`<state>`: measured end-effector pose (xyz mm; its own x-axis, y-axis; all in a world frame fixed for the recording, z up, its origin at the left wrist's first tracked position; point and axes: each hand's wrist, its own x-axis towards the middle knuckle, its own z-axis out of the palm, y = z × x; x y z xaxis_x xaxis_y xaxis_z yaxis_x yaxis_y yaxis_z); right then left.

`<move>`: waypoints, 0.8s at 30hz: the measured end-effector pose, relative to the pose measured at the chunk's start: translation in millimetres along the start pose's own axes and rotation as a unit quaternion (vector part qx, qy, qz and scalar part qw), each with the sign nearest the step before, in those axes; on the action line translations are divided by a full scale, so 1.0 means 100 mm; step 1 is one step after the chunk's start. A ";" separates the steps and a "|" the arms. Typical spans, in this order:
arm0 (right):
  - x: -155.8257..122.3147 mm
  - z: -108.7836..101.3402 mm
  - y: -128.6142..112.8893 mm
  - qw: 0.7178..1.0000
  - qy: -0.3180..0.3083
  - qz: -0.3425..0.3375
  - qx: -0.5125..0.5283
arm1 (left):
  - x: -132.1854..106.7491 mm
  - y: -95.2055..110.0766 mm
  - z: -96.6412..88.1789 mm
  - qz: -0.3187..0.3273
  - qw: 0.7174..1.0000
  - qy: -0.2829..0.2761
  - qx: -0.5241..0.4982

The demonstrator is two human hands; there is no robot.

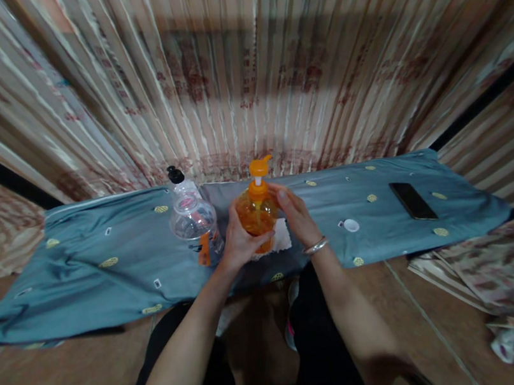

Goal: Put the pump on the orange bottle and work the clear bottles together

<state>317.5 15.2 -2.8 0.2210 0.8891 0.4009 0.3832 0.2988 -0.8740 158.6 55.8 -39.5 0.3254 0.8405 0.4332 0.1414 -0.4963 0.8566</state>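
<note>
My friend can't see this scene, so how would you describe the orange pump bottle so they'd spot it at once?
Find the long blue-green cloth. Near its middle, the orange pump bottle is between the left hand and right hand. Unlike the clear plastic container and black-topped bottle to its left, its pump, collar and see-through body all look orange.

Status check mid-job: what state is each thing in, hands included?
Orange pump bottle: upright, pump head fitted and raised.
Left hand: gripping the bottle's side.
Right hand: fingers at the bottle's shoulder.
Clear plastic container: standing; contents unclear.
Black-topped bottle: standing, top on.
Smartphone: lying flat, screen dark.
Teal tablecloth: spread, wrinkled.
</note>
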 end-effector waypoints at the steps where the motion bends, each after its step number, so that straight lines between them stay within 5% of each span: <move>1: -0.02 -0.01 0.14 0.999 0.023 0.027 -0.034 | 0.00 0.00 0.00 -0.002 1.000 0.005 0.000; 5: -0.15 0.00 0.63 0.960 -0.018 0.123 -0.251 | 0.00 -0.01 0.02 -0.017 1.000 0.015 -0.007; 9: -0.23 0.06 0.79 0.912 -0.120 0.175 -0.351 | 0.01 -0.05 0.03 -0.005 0.999 0.034 -0.004; 15: -0.22 0.10 0.73 0.926 -0.160 0.168 -0.299 | 0.04 -0.04 0.02 0.013 0.998 0.053 0.002; 24: -0.13 -0.16 0.65 0.973 -0.031 0.220 -0.067 | 0.04 0.04 -0.06 0.007 0.998 0.067 0.020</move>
<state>354.2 17.4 -60.6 0.3371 0.9411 -0.0250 0.3784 -0.1598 -0.9118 154.7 58.8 -32.9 0.1998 0.8539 0.4805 0.1765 -0.5137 0.8396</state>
